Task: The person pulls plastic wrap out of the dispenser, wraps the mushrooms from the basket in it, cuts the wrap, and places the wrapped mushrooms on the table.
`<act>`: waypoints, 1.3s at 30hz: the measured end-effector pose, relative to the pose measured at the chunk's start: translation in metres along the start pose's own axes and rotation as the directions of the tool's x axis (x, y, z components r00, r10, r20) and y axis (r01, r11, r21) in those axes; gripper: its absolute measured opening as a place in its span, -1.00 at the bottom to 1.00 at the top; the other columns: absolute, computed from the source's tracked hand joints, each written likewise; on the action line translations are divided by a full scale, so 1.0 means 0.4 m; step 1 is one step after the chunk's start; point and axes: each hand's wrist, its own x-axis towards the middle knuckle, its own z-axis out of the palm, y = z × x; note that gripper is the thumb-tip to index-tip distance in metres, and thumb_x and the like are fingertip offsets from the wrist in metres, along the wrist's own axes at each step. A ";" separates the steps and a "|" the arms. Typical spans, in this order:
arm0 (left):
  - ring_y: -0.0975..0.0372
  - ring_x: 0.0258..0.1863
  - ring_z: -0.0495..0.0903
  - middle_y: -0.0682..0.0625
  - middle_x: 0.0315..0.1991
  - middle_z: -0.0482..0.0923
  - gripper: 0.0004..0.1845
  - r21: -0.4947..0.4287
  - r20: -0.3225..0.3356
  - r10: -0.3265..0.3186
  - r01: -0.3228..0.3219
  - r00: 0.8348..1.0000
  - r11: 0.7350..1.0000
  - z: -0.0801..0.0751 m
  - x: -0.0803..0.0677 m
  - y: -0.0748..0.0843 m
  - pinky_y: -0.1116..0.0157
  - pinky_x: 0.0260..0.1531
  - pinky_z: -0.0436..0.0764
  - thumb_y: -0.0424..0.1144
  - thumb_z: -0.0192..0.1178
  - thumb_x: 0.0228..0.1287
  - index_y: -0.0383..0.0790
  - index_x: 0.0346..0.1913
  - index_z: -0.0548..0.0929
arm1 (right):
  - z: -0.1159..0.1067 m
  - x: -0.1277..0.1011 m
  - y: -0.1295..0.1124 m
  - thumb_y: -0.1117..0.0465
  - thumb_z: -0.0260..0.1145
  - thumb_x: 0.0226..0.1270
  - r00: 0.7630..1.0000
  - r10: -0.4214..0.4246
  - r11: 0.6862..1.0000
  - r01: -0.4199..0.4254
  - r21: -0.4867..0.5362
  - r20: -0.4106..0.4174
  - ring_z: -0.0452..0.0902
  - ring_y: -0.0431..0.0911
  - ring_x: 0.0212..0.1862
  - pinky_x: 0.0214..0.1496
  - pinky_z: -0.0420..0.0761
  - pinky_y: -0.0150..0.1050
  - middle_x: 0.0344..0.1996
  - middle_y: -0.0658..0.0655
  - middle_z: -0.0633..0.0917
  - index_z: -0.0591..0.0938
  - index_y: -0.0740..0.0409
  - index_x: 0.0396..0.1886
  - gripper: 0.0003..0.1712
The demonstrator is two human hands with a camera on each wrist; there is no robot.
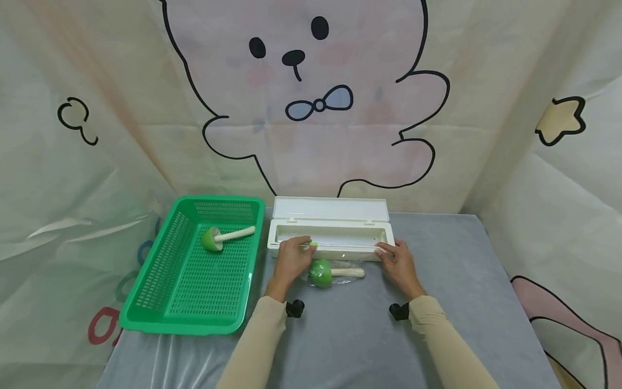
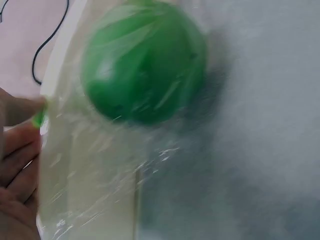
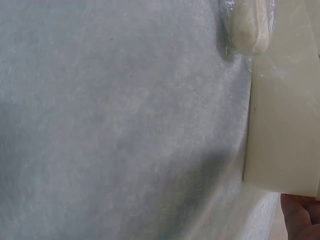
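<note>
A long white film-dispenser box point(image 1: 384, 229) lies open on the grey table, its lid tipped back. My left hand point(image 1: 305, 245) is at the front rim's left part and pinches a small green slider point(image 1: 313, 245), which the left wrist view shows as a green tab point(image 2: 39, 117) by my fingers point(image 2: 17, 150). My right hand point(image 1: 386, 249) rests with fairly straight fingers on the rim's right end. Between the hands lies a green-headed toy point(image 1: 320, 273) with a cream handle point(image 1: 347, 273), wrapped in clear film point(image 2: 100, 165). Its head point(image 2: 145, 65) fills the left wrist view. The right wrist view shows the handle's tip point(image 3: 250, 25) and the box's corner point(image 3: 282, 125).
A green plastic basket point(image 1: 146, 292) stands left of the box and holds a second green-headed toy point(image 1: 214, 237). Printed cloth walls close in behind and on both sides. Bare grey tabletop point(image 1: 350, 335) lies in front of the hands and to the right.
</note>
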 end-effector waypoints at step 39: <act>-0.15 0.53 0.06 -0.32 0.56 0.01 0.35 -0.166 -0.370 -0.443 0.411 0.817 0.897 0.055 -0.059 -0.024 -0.14 0.42 0.19 0.29 0.55 -0.08 -0.42 0.57 0.04 | -0.008 -0.001 -0.015 0.30 0.43 0.34 0.998 0.050 0.999 -0.050 0.011 0.026 0.41 0.38 0.13 0.08 0.41 0.28 0.07 0.56 0.50 0.74 0.35 -0.05 -0.75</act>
